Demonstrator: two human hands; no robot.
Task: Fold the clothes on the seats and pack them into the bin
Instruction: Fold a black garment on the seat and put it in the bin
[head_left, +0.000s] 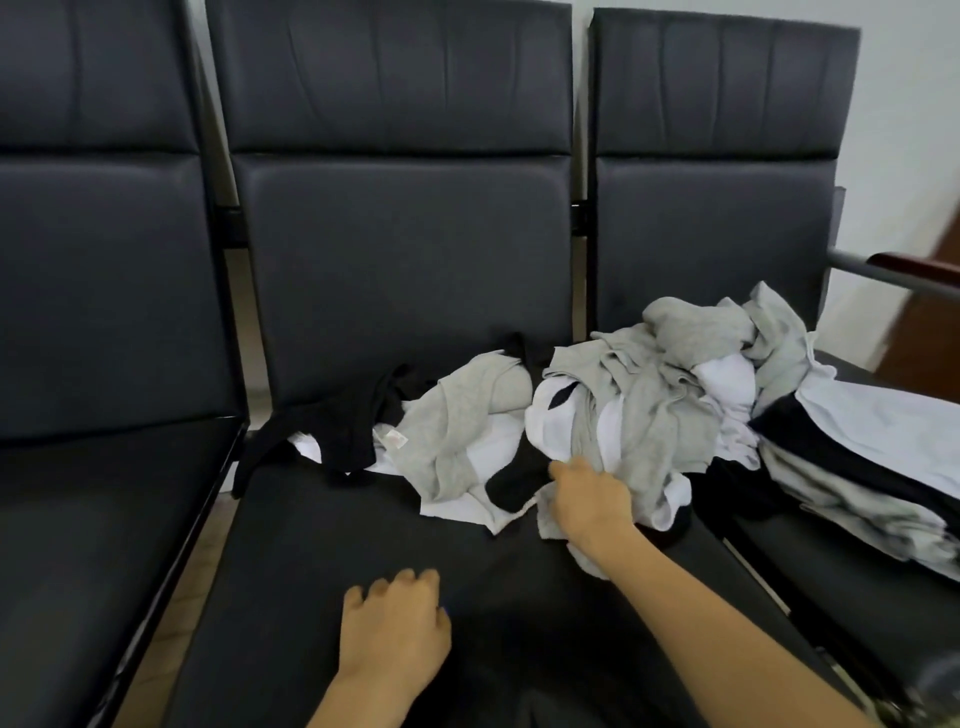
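A jumbled heap of grey, white and black clothes (613, 415) lies across the back of the middle seat (322, 545) and spills onto the right seat. My right hand (589, 501) reaches into the heap's front edge, and its fingers grip a grey and white garment (550, 519). My left hand (392, 631) hovers low over the bare front of the middle seat, fingers loosely curled and holding nothing. A stack of folded grey, black and white clothes (872, 467) sits on the right seat. No bin is in view.
Three dark padded seats stand in a row with tall backrests (405, 234). The left seat (93, 519) holds nothing. A metal armrest with a wooden top (904, 267) ends the row at right. A black garment (332, 426) trails toward the gap between the left and middle seats.
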